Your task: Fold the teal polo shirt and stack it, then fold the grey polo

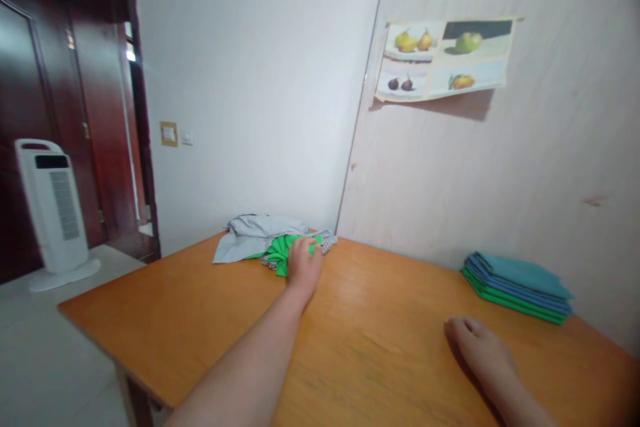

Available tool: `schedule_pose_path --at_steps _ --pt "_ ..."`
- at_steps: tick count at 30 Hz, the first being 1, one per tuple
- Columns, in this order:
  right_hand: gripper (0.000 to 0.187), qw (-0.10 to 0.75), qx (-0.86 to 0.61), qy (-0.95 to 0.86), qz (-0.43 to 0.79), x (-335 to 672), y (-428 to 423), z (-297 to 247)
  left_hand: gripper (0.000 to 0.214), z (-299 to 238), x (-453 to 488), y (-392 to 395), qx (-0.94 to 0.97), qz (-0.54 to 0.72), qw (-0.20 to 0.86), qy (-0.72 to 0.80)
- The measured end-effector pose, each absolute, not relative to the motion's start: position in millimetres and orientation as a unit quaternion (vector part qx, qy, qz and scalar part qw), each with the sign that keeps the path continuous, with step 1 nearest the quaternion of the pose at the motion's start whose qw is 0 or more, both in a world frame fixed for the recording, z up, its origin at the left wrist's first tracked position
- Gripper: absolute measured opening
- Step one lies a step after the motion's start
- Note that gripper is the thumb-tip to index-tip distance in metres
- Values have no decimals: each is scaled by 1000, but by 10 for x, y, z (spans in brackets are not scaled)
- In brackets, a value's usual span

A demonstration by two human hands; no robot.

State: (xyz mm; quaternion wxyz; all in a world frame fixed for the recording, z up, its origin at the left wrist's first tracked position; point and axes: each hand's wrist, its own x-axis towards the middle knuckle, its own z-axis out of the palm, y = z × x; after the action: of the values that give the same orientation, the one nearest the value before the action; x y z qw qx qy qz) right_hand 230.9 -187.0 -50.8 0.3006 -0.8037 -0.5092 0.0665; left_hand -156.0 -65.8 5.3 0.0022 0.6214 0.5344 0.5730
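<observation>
My left hand [305, 263] reaches to the far side of the table, its fingers closed on a crumpled green garment [280, 253] with a striped edge. A loose grey garment [263, 232] lies in the same heap, behind and left of it. Over the right part of the table, my right hand [477, 341] is curled into a loose fist, and nothing shows in it. Beyond that hand sits a neat stack of folded cloths [520, 285], teal and blue above, green below.
The orange wooden table [370, 333] meets the wall at its far side. A white tower heater [60, 213] stands on the floor at the left, before a dark wooden door [30, 93]. Fruit pictures [445, 60] hang on the wall.
</observation>
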Motion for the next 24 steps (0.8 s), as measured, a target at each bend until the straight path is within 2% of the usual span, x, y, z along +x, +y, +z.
schedule_pose_path --at_steps 9,15,20,24 --pt "32 315 -813 -490 19 2083 -1939 -387 28 127 -2231 -204 552 540 -40 634" --pt "32 349 -808 -474 27 2078 -1949 -407 51 29 -2589 65 524 538 -24 660" --pt "31 352 -809 -471 28 2063 -1965 -411 69 -20 -2705 108 544 459 39 701" --pt "31 354 -808 -471 29 2053 -1974 -405 70 -16 -2793 89 592 386 57 705"
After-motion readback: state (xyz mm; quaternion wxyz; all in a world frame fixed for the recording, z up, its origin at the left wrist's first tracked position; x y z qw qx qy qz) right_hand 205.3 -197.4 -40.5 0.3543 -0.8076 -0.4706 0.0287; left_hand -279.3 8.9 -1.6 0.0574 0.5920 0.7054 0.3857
